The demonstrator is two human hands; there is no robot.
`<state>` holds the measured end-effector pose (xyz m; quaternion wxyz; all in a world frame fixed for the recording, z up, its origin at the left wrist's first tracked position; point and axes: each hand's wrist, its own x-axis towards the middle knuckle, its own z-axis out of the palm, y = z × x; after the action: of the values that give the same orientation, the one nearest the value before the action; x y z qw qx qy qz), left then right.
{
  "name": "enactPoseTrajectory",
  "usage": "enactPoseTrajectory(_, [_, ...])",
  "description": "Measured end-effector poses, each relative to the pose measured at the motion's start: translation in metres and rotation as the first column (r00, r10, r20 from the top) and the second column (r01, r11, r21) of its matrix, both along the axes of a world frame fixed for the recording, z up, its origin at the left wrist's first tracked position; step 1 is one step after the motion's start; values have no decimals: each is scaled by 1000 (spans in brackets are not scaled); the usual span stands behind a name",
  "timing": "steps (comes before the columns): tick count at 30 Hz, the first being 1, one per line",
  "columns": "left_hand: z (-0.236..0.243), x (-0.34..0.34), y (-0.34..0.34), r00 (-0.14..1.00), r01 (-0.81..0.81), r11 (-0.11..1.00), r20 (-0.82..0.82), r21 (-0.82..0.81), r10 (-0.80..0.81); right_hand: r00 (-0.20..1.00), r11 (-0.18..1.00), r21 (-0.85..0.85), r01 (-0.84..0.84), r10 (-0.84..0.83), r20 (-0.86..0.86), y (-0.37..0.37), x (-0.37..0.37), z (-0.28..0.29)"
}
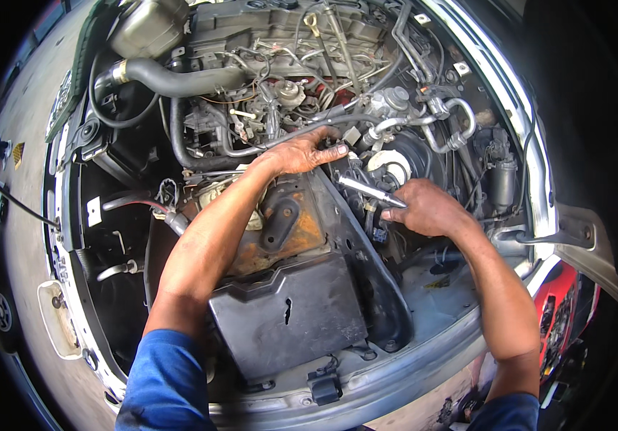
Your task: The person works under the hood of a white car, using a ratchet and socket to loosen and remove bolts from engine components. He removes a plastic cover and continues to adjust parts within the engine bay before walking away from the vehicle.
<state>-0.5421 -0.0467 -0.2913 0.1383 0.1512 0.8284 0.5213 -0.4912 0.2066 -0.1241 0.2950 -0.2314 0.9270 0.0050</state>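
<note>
Right hand is gripping a metal ratchet, fingers closed round its handle; the long axis is running up-left toward the engine. Left hand is resting flat and empty just above the tool's head, fingers extended, nearer the working end.
</note>
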Motion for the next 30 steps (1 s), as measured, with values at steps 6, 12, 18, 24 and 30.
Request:
enactPoseTrajectory(6, [7, 3, 9, 979, -123, 991, 169, 47, 114, 987, 996, 79, -37, 24, 157, 16, -13, 20])
enactPoseTrajectory(12, [16, 8, 17, 972, -201, 979, 128, 36, 195, 988, 989, 88, 119, -127, 83, 34, -22, 50])
enactPoseTrajectory(18, [15, 11, 20, 975, -193, 979, 121, 62, 185, 999, 993, 115, 22, -17, -36, 46, -21, 50])
enactPoseTrajectory(24, [13, 9, 13, 976, -196, 976, 81, -98, 204, 999, 994, 109, 27, -23, -41, 54, -17, 53])
enactPoseTrajectory(30, [6, 2, 11, 981, -151, 988, 117, -41, 155, 977, 968, 139, 210, -201, -77, 38, -15, 60])
